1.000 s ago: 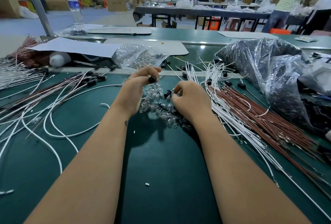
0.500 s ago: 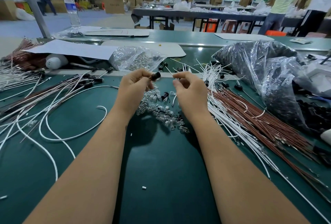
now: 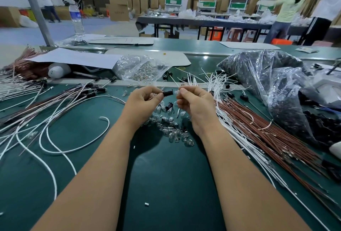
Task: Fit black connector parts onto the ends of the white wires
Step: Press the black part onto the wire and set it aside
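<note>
Left hand (image 3: 143, 99): raised above the green mat (image 3: 166, 175), thumb and fingers pinched on a black connector (image 3: 167, 93) held level, open end facing right. Right hand (image 3: 193, 101): level with the left, fingertips pinched on a small clear bulb (image 3: 176, 92), tip just at the connector's mouth; touching or apart cannot be told. Bulb pile (image 3: 173, 129): loose clear bulbs with a few black connectors mixed in, lying on the mat beneath and between both hands. White wires (image 3: 217, 85): fanned bundle just right of the right hand, bare ends pointing away. Brown wires (image 3: 267, 134): long bundle beside the white ones, running toward the near right. Left heap (image 3: 46, 105): tangled white and brown wires, several ending in black connectors, well left of the hands. Clear bag (image 3: 142, 69): bulbs inside, beyond the hands. Large bag (image 3: 267, 75): dark parts inside, far right. Water bottle (image 3: 76, 20): upright, far left, beside a grey post (image 3: 35, 9).
</note>
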The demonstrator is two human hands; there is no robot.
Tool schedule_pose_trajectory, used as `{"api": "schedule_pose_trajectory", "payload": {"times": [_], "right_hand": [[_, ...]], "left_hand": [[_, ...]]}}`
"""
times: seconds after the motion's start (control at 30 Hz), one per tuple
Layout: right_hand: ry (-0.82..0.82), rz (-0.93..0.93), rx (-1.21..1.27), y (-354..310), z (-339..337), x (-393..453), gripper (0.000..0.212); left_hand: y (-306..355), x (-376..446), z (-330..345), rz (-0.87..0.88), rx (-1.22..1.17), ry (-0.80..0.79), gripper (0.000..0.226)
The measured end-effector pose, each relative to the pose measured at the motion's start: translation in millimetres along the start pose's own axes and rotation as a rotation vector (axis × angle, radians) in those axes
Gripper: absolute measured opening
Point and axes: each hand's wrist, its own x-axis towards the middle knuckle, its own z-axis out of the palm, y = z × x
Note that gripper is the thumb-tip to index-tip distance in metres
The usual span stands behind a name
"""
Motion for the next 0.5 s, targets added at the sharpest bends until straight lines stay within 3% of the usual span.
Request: {"api": "schedule_pose_trajectory", "payload": {"times": [0.5], "right_hand": [[-0.062, -0.033, -0.147, 6.1, -0.1, 1.4, 0.014]], "left_hand": [[0.4, -1.1, -0.3, -0.019, 0.075, -0.019, 0.01]]}}
